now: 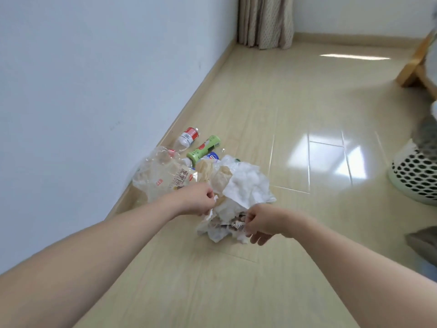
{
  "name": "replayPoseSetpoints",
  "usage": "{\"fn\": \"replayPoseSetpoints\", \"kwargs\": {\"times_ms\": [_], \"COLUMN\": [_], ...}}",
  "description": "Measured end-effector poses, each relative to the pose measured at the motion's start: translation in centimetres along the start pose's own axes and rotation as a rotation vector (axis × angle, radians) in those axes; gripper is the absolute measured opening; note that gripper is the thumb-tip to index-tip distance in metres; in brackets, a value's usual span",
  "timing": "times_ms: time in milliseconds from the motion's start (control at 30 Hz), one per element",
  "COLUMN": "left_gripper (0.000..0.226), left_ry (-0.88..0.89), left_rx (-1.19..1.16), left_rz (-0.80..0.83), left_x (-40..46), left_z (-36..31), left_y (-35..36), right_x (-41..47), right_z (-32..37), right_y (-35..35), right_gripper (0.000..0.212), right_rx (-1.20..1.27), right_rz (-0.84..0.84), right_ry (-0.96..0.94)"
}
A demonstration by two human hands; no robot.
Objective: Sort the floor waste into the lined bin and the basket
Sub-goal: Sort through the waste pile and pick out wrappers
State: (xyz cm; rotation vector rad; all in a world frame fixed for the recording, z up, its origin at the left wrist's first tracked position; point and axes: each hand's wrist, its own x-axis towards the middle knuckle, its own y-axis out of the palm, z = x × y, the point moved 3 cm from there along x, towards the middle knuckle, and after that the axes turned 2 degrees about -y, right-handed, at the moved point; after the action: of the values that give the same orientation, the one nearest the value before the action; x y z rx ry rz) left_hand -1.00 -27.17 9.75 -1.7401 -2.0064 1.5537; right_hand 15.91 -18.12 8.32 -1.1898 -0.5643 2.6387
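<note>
A heap of waste lies on the floor by the wall: crumpled white paper (248, 185), brown paper (212, 174), a clear printed plastic bag (163, 178), a red-labelled bottle (188, 137), a green-labelled bottle (204, 147) and a blue-labelled one (212, 156). My left hand (197, 201) pinches the near edge of the white paper. My right hand (261, 223) grips a crumpled printed wrapper (233, 226) at the front of the heap. A white perforated basket (413, 176) stands at the right edge, partly cut off.
The wall and skirting run along the left of the heap. A curtain (264, 22) hangs in the far corner. A wooden furniture leg (416, 67) is at the upper right. Grey fabric (423, 240) lies near the basket. Glossy tiled floor stretches between heap and basket.
</note>
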Motion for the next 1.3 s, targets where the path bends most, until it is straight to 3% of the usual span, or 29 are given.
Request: {"fn": "replayPoseSetpoints", "kwargs": {"times_ms": [100,200,333,467,600,667,733,833,900,1033,1167,1300], "left_gripper": [0.010,0.009,0.008,0.008,0.010,0.014,0.016,0.014,0.019,0.021,0.022,0.022], "left_ry": [0.132,0.257,0.383,0.453,0.502,0.485,0.452,0.437,0.448,0.393,0.270,0.098], "left_rx": [0.037,-0.020,-0.122,-0.181,-0.184,-0.174,-0.140,-0.150,-0.154,-0.126,-0.043,0.024], "left_rz": [0.029,0.065,0.114,0.201,0.251,0.296,0.333,0.293,0.238,0.142,0.042,-0.028], "left_x": [0.9,1.4,1.5,1.7,1.5,1.4,1.4,1.8,2.0,2.9,3.3,2.6], "left_z": [-9.3,-19.1,-31.3,-40.1,-46.6,-48.2,-49.0,-49.1,-48.2,-43.0,-33.1,-19.9], "left_y": [0.6,3.1,8.7,15.3,22.5,25.5,27.3,26.8,24.7,18.3,10.8,5.0], "right_x": [-5.7,-11.4,-18.5,-24.3,-28.1,-29.2,-30.1,-30.2,-29.5,-25.9,-19.3,-11.5], "right_z": [-4.0,-9.7,-19.6,-28.0,-34.4,-36.0,-36.6,-36.3,-34.4,-29.3,-21.4,-12.2], "right_y": [-6.4,-12.3,-18.4,-21.5,-21.4,-20.7,-20.9,-22.1,-22.8,-23.3,-21.4,-15.7], "right_gripper": [0.007,0.019,0.023,0.026,0.029,0.018,0.007,0.025,0.030,0.022,0.021,0.022], "right_rx": [0.055,0.128,0.215,0.228,0.261,0.304,0.328,0.314,0.281,0.226,0.095,-0.033], "right_rz": [-0.127,-0.356,-0.611,-0.835,-0.845,-0.786,-0.840,-0.988,-1.086,-1.164,-1.057,-0.802], "right_ry": [0.055,0.174,0.389,0.473,0.618,0.695,0.716,0.650,0.575,0.384,0.158,0.026]}}
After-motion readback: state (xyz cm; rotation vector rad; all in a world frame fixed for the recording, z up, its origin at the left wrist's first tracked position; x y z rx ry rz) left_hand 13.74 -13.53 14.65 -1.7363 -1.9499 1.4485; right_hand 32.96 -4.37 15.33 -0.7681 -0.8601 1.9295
